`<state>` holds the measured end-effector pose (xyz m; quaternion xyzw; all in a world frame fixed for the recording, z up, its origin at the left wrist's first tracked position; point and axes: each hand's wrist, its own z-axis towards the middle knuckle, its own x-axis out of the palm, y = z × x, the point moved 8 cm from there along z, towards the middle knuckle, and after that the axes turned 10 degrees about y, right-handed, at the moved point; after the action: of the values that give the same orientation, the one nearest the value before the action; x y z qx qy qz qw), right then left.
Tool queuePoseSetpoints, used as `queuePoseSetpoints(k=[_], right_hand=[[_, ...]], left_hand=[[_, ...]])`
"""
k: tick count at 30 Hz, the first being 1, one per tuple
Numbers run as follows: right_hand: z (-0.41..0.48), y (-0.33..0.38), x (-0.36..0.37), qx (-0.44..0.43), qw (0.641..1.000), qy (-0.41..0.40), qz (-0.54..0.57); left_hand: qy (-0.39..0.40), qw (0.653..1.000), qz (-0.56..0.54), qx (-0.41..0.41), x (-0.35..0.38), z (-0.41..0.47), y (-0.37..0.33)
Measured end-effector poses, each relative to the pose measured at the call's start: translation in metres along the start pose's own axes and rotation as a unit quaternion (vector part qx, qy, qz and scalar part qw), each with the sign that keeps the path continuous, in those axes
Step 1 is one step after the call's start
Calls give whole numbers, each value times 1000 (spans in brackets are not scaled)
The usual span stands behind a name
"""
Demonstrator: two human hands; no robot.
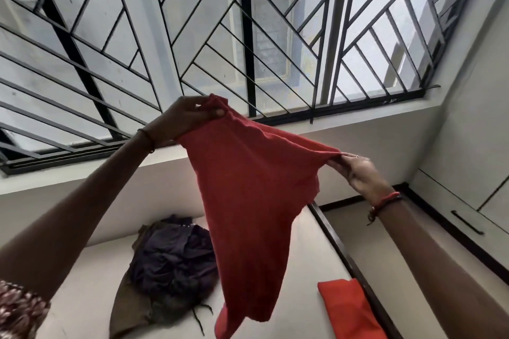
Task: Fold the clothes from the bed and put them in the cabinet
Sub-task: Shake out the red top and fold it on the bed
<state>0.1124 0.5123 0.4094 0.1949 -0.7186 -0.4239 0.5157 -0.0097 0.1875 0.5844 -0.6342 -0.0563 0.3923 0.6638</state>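
Note:
I hold a red garment up in the air over the bed. My left hand pinches its upper left corner, raised high in front of the window. My right hand pinches the upper right corner, lower and further right. The cloth hangs down between them, its lower end reaching towards the mattress. A pile of dark purple and brown clothes lies crumpled on the bed below. A folded orange-red piece lies flat near the bed's right edge.
A large window with a black metal grille fills the wall beyond the bed. The bed's dark wooden frame runs along the right. White cabinet doors with a black handle stand at the far right.

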Motion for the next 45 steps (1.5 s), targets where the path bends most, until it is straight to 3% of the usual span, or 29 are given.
queuePoseSetpoints(k=[4, 7, 11, 18, 21, 24, 27, 31, 34, 39, 43, 45], right_hand=[[26, -32, -23, 21, 997, -68, -15], [49, -46, -36, 13, 991, -125, -45], [79, -41, -38, -26, 985, -168, 0], [120, 5, -46, -114, 975, -189, 33], [114, 5, -55, -118, 975, -189, -1], [99, -21, -79, -104, 975, -187, -52], [74, -84, -131, -60, 966, -196, -157], [-5, -170, -173, 37, 918, -217, -330], [-61, -252, -201, 95, 873, -117, -464], [-145, -352, -249, 211, 748, 5, -630], [-179, -391, -265, 227, 686, 81, -687], [-180, -405, -268, 233, 661, 127, -702]], left_hand=[[-17, 991, 128, -19, -3, 24, 27], [-13, 948, 313, -53, 3, 48, 60], [-69, 943, 322, -44, 3, 74, 89], [-140, 928, 346, 14, 1, 96, 77], [-151, 912, 376, 60, 19, 72, 72], [-165, 867, 459, 102, 51, 27, 91], [-126, 881, 431, 150, 94, -31, 142], [-11, 911, 402, 92, 165, -125, 244], [54, 939, 341, -6, 210, -205, 325], [127, 950, 232, -168, 271, -328, 430], [106, 931, 170, -304, 308, -404, 488], [66, 917, 84, -384, 329, -449, 515]])
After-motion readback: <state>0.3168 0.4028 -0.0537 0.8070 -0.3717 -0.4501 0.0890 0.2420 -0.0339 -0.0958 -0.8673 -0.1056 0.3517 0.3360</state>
